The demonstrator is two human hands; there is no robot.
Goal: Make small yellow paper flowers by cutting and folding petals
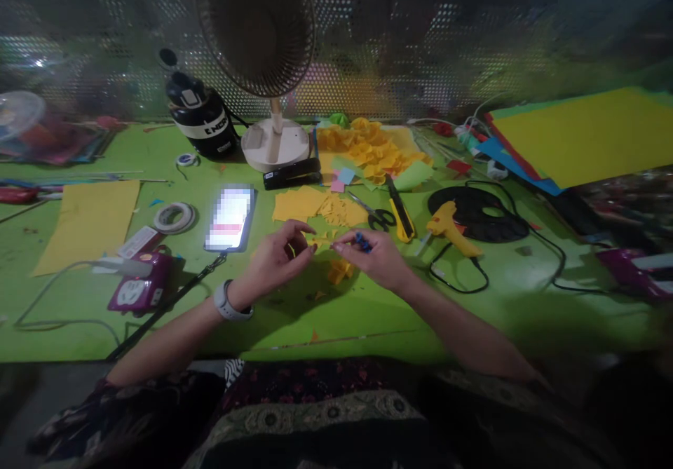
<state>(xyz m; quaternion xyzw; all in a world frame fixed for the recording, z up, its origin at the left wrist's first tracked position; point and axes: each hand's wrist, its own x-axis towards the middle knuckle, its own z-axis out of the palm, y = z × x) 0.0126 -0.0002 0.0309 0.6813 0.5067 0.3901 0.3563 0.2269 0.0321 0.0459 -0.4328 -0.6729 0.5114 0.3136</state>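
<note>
Left hand (281, 255): curled; cannot tell whether holding anything
Right hand (377, 260): holding blue object (362, 240)
Phone (230, 218): left hand's ten o'clock
Yellow cutter (402, 218): right hand's one o'clock

A small blue thing (362, 240), of unclear shape, sits in the right hand (379, 260). Small yellow scraps (328, 235) show near its fingertips; a crumpled yellow piece (339, 271) lies just below.
</note>
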